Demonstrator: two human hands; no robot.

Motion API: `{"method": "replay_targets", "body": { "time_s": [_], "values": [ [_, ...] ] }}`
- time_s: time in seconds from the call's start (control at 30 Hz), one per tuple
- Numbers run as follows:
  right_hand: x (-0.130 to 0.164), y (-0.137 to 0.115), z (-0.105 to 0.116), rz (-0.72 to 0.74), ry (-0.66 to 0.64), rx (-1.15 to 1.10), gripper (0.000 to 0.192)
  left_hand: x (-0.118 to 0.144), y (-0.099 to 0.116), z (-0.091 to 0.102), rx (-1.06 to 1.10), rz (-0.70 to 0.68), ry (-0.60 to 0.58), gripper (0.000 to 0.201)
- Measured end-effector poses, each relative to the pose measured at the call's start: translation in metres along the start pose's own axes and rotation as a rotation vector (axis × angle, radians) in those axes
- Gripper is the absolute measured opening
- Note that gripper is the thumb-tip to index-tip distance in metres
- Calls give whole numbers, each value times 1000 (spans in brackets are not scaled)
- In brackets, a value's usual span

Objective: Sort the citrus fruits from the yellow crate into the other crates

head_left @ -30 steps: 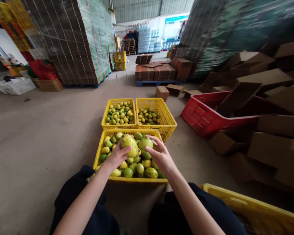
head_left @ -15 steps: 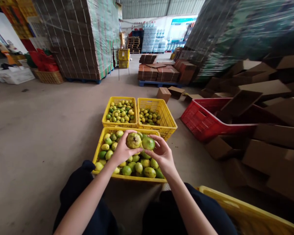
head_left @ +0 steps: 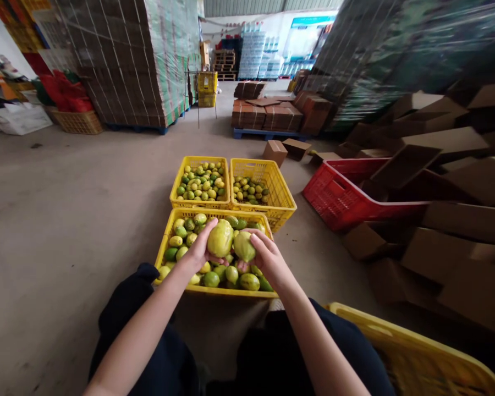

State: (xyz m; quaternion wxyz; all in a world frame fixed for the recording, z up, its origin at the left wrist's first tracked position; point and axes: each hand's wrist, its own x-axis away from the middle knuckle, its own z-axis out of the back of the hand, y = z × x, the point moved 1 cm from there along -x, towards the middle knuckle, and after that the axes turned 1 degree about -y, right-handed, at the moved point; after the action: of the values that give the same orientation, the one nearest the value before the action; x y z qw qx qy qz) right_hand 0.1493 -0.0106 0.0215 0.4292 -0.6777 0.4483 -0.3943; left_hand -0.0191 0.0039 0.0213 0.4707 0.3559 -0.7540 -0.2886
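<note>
A seated person holds two green-yellow fruits side by side, seemingly touching, above the near yellow crate of fruit on the floor. The left hand grips the larger fruit; the right hand grips the smaller fruit.

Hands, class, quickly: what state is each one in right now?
Left hand: closed around a large yellow-green fruit.
Right hand: closed around a smaller green fruit.
</note>
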Motion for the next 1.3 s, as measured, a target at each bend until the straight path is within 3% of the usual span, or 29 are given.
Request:
{"method": "replay_targets", "body": {
  "time_s": [0.13,0.3,0.47,0.6,0.73,0.9,1.1,1.3],
  "values": [
    [-6,5,-5,-108,0,-57,44,-1,3,0,203,169,-5,58],
    [-14,8,-4,-118,54,-90,41,-1,2,0,374,236,8,53],
    [-18,15,1,-146,134,-143,32,-5,-3,1,443,169,69,52],
    [-18,18,3,-102,155,-167,30,-4,-1,1,420,40,107,43],
    [-18,18,4,-58,243,-224,33,3,6,-2,426,-39,79,36],
    [-21,10,2,-103,207,-301,20,7,10,-5,504,3,25,36],
    [-23,6,1,-105,93,-358,16,-2,4,1,638,-23,68,49],
    [-29,19,0,-109,126,-356,22,-9,-2,9,790,-79,97,35]
  ]
}}
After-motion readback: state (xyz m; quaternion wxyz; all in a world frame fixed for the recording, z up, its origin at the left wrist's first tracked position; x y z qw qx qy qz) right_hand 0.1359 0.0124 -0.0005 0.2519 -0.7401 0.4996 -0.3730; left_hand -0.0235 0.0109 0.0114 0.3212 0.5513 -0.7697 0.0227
